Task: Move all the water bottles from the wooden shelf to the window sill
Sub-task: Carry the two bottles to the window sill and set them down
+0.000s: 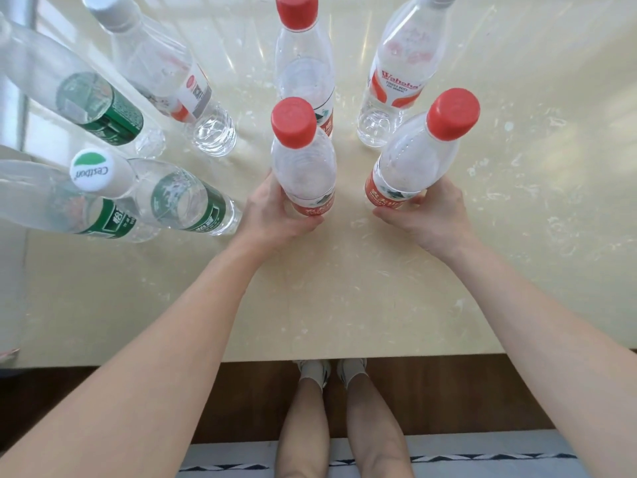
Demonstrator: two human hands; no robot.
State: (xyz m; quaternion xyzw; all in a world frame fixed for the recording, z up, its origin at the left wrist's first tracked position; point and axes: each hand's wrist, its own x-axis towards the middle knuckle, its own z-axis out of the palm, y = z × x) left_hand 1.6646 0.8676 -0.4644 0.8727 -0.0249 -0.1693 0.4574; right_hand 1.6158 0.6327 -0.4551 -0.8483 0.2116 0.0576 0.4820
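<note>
I look straight down on a cream marble window sill [344,288]. My left hand [275,215] grips the base of an upright red-capped water bottle [303,160]. My right hand [427,215] grips the base of a second red-capped bottle [420,157], which leans slightly right. Both bottle bases sit at or just above the sill; contact is hidden by my fingers. Behind them stand a third red-capped bottle [303,63] and a Wahaha bottle [400,81]. The wooden shelf is out of view.
At left stand several more bottles: a red-and-white labelled one [165,74], green-labelled ones [96,101] and one with a white Cestbon cap [93,170]. The sill's front edge [241,362] runs above a dark wooden floor, my legs and a patterned rug.
</note>
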